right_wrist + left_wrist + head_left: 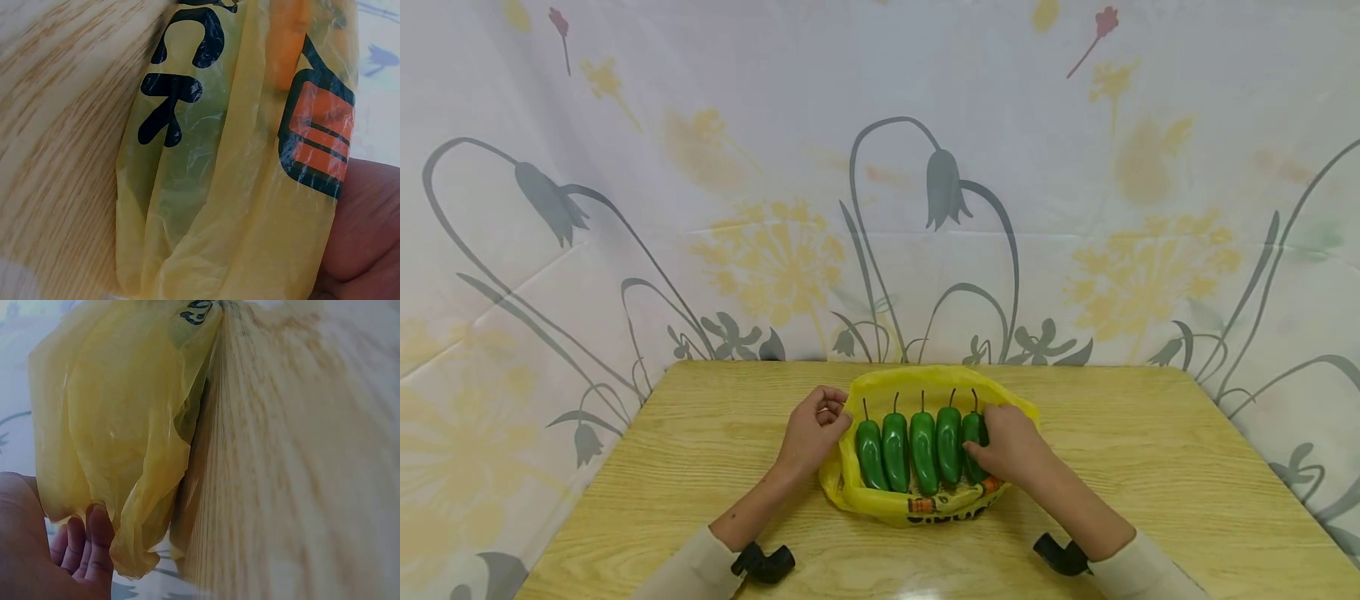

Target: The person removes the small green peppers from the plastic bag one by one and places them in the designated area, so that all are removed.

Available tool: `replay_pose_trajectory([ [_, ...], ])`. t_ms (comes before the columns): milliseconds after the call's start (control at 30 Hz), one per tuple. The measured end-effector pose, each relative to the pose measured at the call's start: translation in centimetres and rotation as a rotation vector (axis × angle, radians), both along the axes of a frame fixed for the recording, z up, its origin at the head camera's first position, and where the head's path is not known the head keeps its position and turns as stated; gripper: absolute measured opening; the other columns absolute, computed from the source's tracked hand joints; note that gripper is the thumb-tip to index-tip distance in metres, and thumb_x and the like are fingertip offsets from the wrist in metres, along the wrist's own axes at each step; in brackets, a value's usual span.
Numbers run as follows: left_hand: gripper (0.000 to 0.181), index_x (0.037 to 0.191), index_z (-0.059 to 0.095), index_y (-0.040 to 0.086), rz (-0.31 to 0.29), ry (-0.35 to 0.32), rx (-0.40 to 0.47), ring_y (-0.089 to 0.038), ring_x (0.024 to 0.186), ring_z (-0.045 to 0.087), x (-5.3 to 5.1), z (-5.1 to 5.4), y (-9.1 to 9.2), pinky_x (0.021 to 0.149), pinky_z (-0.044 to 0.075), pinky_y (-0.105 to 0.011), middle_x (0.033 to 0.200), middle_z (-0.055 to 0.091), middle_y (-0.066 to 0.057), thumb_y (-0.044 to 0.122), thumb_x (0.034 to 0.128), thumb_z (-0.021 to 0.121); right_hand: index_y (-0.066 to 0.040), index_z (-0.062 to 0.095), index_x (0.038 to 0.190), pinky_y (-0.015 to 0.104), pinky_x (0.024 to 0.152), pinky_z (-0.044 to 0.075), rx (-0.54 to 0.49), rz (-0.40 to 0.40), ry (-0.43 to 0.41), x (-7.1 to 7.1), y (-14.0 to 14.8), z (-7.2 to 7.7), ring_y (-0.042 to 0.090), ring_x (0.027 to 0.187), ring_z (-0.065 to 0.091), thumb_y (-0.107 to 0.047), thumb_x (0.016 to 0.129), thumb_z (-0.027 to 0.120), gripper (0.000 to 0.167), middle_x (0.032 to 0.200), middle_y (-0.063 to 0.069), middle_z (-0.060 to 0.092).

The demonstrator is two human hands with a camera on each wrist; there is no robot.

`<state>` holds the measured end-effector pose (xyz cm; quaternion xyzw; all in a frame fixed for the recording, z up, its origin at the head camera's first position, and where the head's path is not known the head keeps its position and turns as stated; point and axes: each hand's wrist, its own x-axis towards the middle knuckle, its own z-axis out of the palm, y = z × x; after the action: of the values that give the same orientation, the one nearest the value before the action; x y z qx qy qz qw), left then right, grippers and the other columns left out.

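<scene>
A yellow plastic bag (880,503) lies wide open on the table, its rim spread outward. Inside it several glossy green chili peppers (922,454) stand side by side in a row, thin dark stems toward the back. At the bag's left edge my left hand (811,433) pinches the plastic between thumb and fingers; the left wrist view shows the bag's crumpled side (119,425) at those fingers. My right hand (1011,446) reaches over the right rim, thumb and fingers around the rightmost pepper (973,433). In the right wrist view the printed bag wall (194,187) hides most of this hand.
The bag sits on a light wood-grain table (715,433). Behind the table hangs a pale cloth (760,167) with grey and yellow flower prints. A black wrist mount (765,564) is on the left wrist, and another black mount (1062,556) is on the right.
</scene>
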<state>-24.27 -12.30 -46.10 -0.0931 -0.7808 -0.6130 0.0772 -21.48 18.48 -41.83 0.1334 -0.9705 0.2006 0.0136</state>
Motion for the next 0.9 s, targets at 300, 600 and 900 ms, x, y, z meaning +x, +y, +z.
replay_pose_trajectory([
  [300, 0.023, 0.117, 0.065, 0.000, -0.021, 0.003, -0.005, -0.015, 0.080, 0.062, -0.01, -0.15, -0.02, 0.070, 0.052, -0.021, 0.099, 0.062, -0.011, -0.002, 0.0937, 0.067, 0.015, 0.058, 0.134, 0.053, 0.084, 0.059, -0.011, 0.009, 0.002, -0.37, -0.06, -0.53, 0.045, 0.105, 0.068, -0.014, 0.089, 0.084, 0.059, 0.116, 0.028, 0.069],
  [600, 0.024, 0.117, 0.065, 0.001, -0.032, -0.008, 0.001, -0.017, 0.081, 0.062, 0.00, -0.07, -0.01, 0.071, 0.052, -0.021, 0.099, 0.061, -0.011, -0.003, 0.0939, 0.067, 0.012, 0.059, 0.133, 0.054, 0.086, 0.059, -0.033, 0.010, 0.016, -0.33, 0.03, -0.78, 0.047, 0.108, 0.068, -0.014, 0.089, 0.084, 0.057, 0.119, 0.029, 0.069],
  [900, 0.024, 0.117, 0.064, -0.002, -0.042, 0.008, 0.028, -0.014, 0.080, 0.062, -0.08, -0.18, -0.02, 0.070, 0.052, -0.021, 0.099, 0.060, -0.011, -0.003, 0.0935, 0.065, 0.010, 0.061, 0.130, 0.048, 0.076, 0.059, -0.066, 0.021, 0.044, -0.19, 0.01, -0.52, 0.037, 0.096, 0.069, -0.011, 0.087, 0.084, 0.053, 0.111, 0.024, 0.070],
])
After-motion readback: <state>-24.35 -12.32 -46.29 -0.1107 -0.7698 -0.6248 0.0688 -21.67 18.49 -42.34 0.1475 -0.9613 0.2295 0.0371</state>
